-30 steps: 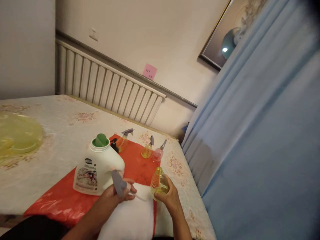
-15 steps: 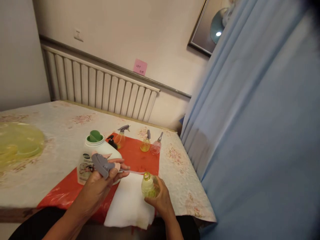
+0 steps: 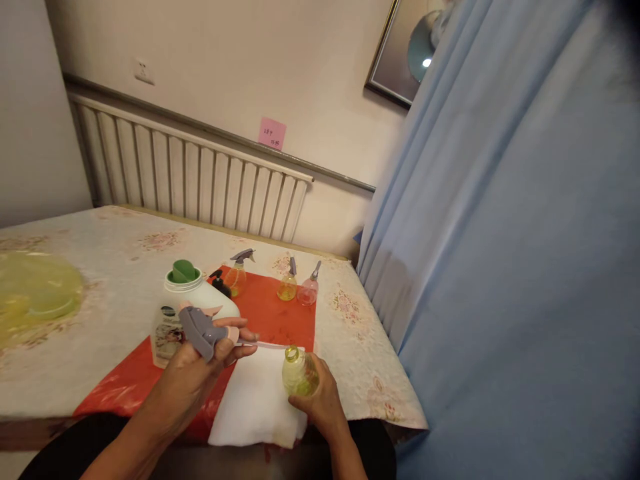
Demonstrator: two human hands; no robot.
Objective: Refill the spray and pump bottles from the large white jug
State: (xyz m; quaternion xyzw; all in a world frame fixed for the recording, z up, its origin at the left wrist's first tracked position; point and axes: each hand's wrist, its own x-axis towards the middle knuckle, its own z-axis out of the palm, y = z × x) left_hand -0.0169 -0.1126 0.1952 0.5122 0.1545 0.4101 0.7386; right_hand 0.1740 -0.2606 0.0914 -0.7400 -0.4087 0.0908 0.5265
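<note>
In my left hand (image 3: 200,363) is a grey and pink trigger spray head (image 3: 205,331), its thin dip tube pointing right. My right hand (image 3: 323,397) is wrapped round a yellow see-through bottle (image 3: 296,375), whose open neck faces up. The tube's end reaches close to that neck; whether it touches, I cannot tell. Below them lies a folded white cloth (image 3: 260,407) on a red plastic sheet (image 3: 285,317). Just behind my left hand stand a clear labelled bottle (image 3: 163,340) and a large white jug (image 3: 220,303), partly hidden, with a green cup (image 3: 183,271) in its mouth.
Further back on the red sheet are yellow spray bottles (image 3: 287,288), a pink spray bottle (image 3: 307,292) and a black pump bottle (image 3: 220,285). A yellow plastic bag (image 3: 40,290) lies left on the flowered tablecloth (image 3: 345,347). A blue curtain (image 3: 480,267) hangs at right.
The whole view has shifted slightly, so the background sits a little further left. Both hands keep their hold on the spray head and the bottle, nearly unmoved.
</note>
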